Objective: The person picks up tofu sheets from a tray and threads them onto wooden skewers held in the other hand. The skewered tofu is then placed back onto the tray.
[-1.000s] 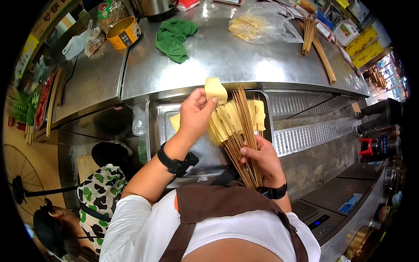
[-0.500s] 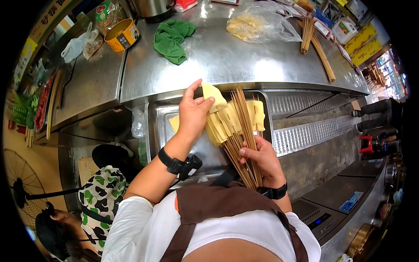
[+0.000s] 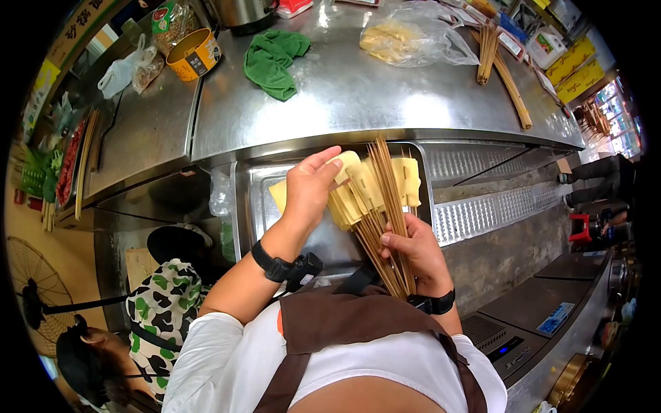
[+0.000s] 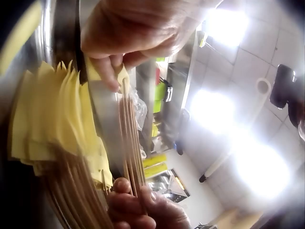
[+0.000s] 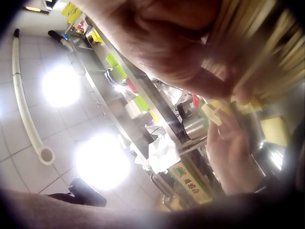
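Observation:
My left hand pinches a folded yellow tofu-skin sheet between thumb and fingers. In the left wrist view, that sheet is right at the tip of a skewer. My right hand grips a bundle of bamboo skewers, their tips pointing away from me. Beside the bundle, several skewers carry folded tofu-skin pieces, fanned out over the metal tray. More yellow pieces show at the tray's right side.
Beyond the tray runs a steel counter with a green cloth, a plastic bag of yellow food, loose skewers and a yellow tin. Another person is at the left, near a fan.
My left hand has brought the tofu-skin sheet down and nearer, from above the tray's far edge to the skewer tips. The right hand keeps its grip, almost still.

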`<state>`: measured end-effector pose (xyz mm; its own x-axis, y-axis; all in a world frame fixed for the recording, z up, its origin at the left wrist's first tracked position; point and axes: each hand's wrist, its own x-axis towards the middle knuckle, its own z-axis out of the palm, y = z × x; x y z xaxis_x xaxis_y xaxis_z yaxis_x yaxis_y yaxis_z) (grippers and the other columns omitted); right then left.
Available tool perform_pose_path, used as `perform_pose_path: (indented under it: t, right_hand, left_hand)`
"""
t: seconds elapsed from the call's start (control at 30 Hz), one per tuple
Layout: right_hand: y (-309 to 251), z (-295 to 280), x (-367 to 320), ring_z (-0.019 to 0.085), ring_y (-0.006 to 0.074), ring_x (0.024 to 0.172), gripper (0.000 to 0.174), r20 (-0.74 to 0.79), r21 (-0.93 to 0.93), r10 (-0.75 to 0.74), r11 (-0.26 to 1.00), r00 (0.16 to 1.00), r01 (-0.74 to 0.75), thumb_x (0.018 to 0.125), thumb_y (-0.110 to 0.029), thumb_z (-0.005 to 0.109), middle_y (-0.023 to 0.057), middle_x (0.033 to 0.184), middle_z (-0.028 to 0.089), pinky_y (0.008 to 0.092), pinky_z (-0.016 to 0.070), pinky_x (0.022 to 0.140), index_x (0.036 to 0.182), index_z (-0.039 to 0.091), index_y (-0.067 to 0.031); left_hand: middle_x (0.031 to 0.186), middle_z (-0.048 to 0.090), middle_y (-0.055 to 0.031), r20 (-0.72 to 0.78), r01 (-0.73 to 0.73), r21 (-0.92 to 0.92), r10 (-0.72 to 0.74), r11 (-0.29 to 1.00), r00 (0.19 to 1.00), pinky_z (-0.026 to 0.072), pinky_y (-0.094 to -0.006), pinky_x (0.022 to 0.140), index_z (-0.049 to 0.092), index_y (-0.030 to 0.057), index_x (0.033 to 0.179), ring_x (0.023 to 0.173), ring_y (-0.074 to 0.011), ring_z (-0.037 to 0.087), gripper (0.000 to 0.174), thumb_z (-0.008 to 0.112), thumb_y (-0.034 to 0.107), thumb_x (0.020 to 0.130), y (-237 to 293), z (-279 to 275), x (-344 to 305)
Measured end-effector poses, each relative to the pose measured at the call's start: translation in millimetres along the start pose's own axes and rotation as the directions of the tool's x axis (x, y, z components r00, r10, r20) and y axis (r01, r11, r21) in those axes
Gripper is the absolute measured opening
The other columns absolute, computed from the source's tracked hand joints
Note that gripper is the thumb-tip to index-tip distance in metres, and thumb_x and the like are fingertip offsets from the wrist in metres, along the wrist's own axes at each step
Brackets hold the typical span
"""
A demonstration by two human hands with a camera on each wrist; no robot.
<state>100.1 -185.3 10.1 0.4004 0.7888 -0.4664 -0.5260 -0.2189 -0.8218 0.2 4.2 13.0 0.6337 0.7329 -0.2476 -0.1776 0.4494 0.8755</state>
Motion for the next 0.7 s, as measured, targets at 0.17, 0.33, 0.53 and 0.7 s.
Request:
perform_pose_path:
  t: [0.17,0.33,0.53,0.7]
  right_hand:
    - [3,-3,1,0.060,0.0131,0.060,0.020,0.015,0.007,0.001,1.000,1.000,-0.001,0.081,0.003,0.064,0.0038,0.078,0.058,0.0249,0.0503,0.056,0.096,0.052,-0.0025]
    - [-2,1,-1,0.059,0.0108,0.060,0.019,0.009,0.012,0.017,1.000,1.000,-0.017,0.081,0.002,0.065,0.0028,0.077,0.058,0.0234,0.0490,0.057,0.094,0.052,-0.0017]
    - [1,-1,1,0.060,0.0128,0.060,0.021,0.008,0.002,0.009,1.000,1.000,-0.009,0.081,0.003,0.065,0.0038,0.077,0.058,0.0248,0.0502,0.058,0.095,0.052,-0.0025]
    - [1,0,0,0.059,0.0098,0.061,0.019,0.004,-0.006,0.009,1.000,1.000,-0.009,0.080,0.001,0.067,0.0022,0.078,0.058,0.0225,0.0483,0.057,0.094,0.053,-0.0008]
  left_hand:
    - [0.103,0.065,-0.0098,-0.001,0.022,-0.008,-0.022,1.000,1.000,0.0523,-0.0249,0.075,0.052,-0.0057,0.123,0.087,-0.0119,0.062,0.035,0.057,0.005,0.090,-13,0,-10]
    - [0.099,0.065,-0.0089,-0.032,-0.063,-0.022,0.062,0.998,0.998,0.0499,-0.0236,0.072,0.053,-0.0044,0.122,0.083,-0.0104,0.061,0.033,0.056,0.003,0.090,-8,-1,-1]
    - [0.098,0.065,-0.0092,-0.015,-0.139,0.015,0.139,0.990,0.990,0.0508,-0.0252,0.076,0.056,-0.0031,0.116,0.085,-0.0122,0.062,0.027,0.057,0.002,0.089,-2,-4,8]
    - [0.094,0.066,-0.0066,-0.053,-0.203,0.078,0.207,0.976,0.977,0.0492,-0.0215,0.073,0.061,-0.0026,0.109,0.081,-0.0097,0.062,0.022,0.059,0.001,0.088,-7,-6,12]
